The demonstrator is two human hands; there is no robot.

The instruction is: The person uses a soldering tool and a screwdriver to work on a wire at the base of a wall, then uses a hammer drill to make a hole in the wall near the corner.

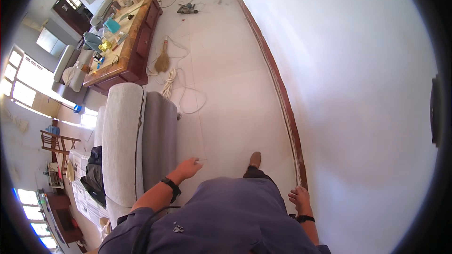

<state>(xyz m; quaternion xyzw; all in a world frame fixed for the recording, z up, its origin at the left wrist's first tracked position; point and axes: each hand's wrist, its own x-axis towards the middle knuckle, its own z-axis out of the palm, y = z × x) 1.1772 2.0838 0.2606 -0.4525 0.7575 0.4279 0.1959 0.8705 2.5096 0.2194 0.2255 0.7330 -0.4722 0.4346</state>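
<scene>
My left hand [189, 167] is out beside the grey sofa [123, 145], its fingers drawn together. A thin, pale, stick-like thing [203, 160] sticks out from the fingertips, too small to name. On the other side my right hand [300, 198] is held low near the white wall [358, 112], fingers curled in; whether anything lies inside them is hidden. Both wrists wear dark bands. One brown shoe [255, 159] shows on the pale floor ahead of my body.
A broom [162, 61] and a coiled pale rope or cable [169, 83] lie on the floor. Farther off is a corded power tool [187, 9]. A wooden desk [136, 51] crowded with items stands left. A red-brown baseboard [275, 72] follows the wall.
</scene>
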